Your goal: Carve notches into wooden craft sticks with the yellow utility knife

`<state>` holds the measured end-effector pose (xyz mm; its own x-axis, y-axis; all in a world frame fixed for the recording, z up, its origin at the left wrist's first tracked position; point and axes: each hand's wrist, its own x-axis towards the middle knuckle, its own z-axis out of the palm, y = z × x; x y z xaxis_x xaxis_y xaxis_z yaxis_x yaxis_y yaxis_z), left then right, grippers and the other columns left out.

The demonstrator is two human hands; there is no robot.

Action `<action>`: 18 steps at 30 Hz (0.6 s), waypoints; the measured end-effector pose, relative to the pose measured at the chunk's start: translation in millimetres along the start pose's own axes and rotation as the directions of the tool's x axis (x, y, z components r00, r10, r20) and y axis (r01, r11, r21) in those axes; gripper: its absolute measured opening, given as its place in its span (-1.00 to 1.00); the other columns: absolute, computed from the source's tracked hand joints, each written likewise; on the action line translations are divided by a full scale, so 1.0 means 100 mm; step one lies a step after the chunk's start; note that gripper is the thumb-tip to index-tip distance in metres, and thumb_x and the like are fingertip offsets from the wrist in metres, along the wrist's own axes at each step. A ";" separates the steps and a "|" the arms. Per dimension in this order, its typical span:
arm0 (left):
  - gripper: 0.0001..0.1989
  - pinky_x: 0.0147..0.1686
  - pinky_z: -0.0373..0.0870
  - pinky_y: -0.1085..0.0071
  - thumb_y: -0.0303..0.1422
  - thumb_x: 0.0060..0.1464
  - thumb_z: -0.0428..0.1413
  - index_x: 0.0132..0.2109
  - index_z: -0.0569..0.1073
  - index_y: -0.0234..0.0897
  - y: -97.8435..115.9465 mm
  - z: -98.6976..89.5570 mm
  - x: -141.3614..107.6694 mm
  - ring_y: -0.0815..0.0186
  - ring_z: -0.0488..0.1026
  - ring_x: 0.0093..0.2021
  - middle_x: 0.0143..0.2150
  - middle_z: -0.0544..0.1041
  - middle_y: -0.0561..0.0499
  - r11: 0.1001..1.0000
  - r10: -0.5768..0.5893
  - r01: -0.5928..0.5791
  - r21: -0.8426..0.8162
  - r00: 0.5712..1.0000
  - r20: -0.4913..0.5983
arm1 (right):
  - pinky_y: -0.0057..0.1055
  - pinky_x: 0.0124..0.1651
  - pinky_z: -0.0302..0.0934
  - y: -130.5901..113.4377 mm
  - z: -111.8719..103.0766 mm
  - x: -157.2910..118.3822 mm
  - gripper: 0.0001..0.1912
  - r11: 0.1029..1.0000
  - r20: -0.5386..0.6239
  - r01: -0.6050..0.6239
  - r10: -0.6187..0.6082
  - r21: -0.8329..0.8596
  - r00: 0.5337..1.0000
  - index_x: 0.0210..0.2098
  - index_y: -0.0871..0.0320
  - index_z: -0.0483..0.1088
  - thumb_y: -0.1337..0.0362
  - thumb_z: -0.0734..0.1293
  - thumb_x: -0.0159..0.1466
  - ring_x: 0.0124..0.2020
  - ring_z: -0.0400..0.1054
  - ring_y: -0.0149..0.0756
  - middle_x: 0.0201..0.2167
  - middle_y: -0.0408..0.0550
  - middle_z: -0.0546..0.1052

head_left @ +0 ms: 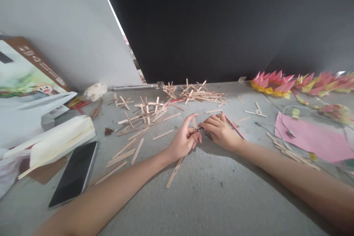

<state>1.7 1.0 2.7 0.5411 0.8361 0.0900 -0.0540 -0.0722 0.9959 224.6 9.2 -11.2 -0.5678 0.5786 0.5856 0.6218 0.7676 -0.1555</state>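
My left hand [184, 141] is closed on a wooden stick [194, 122] that stands up between its fingers. Beneath that hand another wooden stick [174, 173] reaches toward me on the grey table. Close to its right, my right hand [218, 129] has its fingers bent together around a small dark object [199, 129], too small to name, at the left hand's fingertips. A reddish pencil-like rod [233, 125] lies against the right hand's far side. Beyond both hands are crossed wooden sticks [148, 110] and a pile of sticks [206, 95].
A phone [74, 173] and a cream paper packet [62, 140] lie at the left. Loose sticks [120, 158] are left of my hands. At the right are pink paper [312, 136], a cable [284, 118] and folded pink-yellow paper [273, 84]. A dark panel [207, 25] rises behind.
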 end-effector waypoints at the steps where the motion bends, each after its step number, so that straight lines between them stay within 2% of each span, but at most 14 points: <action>1: -0.30 -0.54 0.23 0.54 -0.12 0.40 0.13 0.51 0.06 -0.16 -0.01 0.00 0.00 0.47 0.27 -0.58 -0.39 0.50 0.11 1.000 -0.008 0.008 0.011 1.000 0.025 | -0.20 -0.01 0.01 0.00 0.00 0.00 -0.55 1.000 0.005 0.010 -0.010 -0.003 1.000 0.04 0.11 0.46 0.63 0.16 0.35 -0.11 0.38 -0.18 -0.21 -0.04 0.59; 5: -0.31 -0.52 0.28 0.53 -0.18 0.41 0.11 0.52 0.05 -0.19 -0.04 -0.01 0.02 0.46 0.31 -0.56 -0.39 0.50 0.09 0.998 -0.047 0.042 0.055 0.993 0.109 | -0.21 -0.02 0.01 -0.01 0.00 -0.01 -0.63 0.998 0.030 0.067 -0.067 -0.016 0.997 -0.03 0.12 0.47 0.59 0.15 0.41 -0.16 0.36 -0.19 -0.27 -0.06 0.56; 11: -0.33 -0.52 0.24 0.53 -0.15 0.42 0.11 0.50 0.04 -0.18 0.01 -0.01 0.01 0.46 0.27 -0.56 -0.38 0.51 0.10 1.000 -0.001 0.001 0.019 1.000 -0.009 | -0.20 -0.02 0.00 0.00 -0.01 0.02 -0.58 1.000 -0.006 -0.005 0.005 0.006 1.000 0.05 0.10 0.47 0.60 0.16 0.39 -0.11 0.38 -0.18 -0.20 -0.03 0.60; 16: -0.33 -0.51 0.27 0.52 -0.15 0.39 0.14 0.48 0.09 -0.21 -0.02 0.00 0.02 0.45 0.30 -0.56 -0.40 0.50 0.10 0.998 -0.040 0.036 0.052 0.997 0.073 | -0.20 -0.04 0.01 0.00 0.00 -0.01 -0.61 0.999 0.025 0.052 -0.051 -0.005 0.998 0.01 0.09 0.49 0.58 0.16 0.42 -0.14 0.38 -0.19 -0.23 -0.05 0.59; 18: -0.33 -0.51 0.26 0.52 -0.14 0.39 0.15 0.47 0.10 -0.21 -0.02 0.00 0.02 0.44 0.30 -0.56 -0.40 0.51 0.10 0.999 -0.032 0.030 0.039 0.997 0.065 | -0.20 -0.03 0.00 0.00 0.01 -0.01 -0.62 0.998 0.025 0.059 -0.059 -0.004 0.998 0.02 0.08 0.48 0.57 0.16 0.44 -0.14 0.38 -0.19 -0.24 -0.05 0.59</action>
<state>3.1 2.5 0.3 0.5963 0.8006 0.0582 -0.0050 -0.0688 0.9976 225.0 9.0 -12.7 -0.6168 0.5393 0.5732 0.5894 0.7992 -0.1178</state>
